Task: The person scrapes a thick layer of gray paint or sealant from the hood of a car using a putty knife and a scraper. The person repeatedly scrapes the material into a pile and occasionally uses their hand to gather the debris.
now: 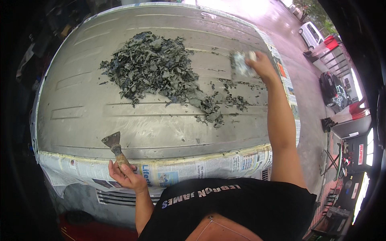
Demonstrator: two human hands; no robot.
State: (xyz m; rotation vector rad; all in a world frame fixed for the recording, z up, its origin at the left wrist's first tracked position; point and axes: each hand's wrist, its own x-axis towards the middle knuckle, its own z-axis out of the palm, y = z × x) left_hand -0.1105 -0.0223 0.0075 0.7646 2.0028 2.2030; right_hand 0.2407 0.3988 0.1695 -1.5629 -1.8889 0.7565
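Brownish handle clamped in its fingers, the left hand [128,176] holds a scraper [116,149] at the roof panel's [152,130] near edge, left of middle; its flared, grimy blade looks stiff, the handle the safer grip. Fingers of the right hand [263,67] clamp a blurred pale tool [242,64] towards the right edge. Grey-green flakes [155,68], probably light and brittle, heap left of centre.

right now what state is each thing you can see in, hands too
scraper, held, blade smudged
left grip, closed on the scraper
pale item, held, blurred
right grip, closed on the pale item
dark flakes, heaped, some scattered loose
ribbed panel, partly covered by flakes
newspaper, spread along the panel's edges
white van, standing outside
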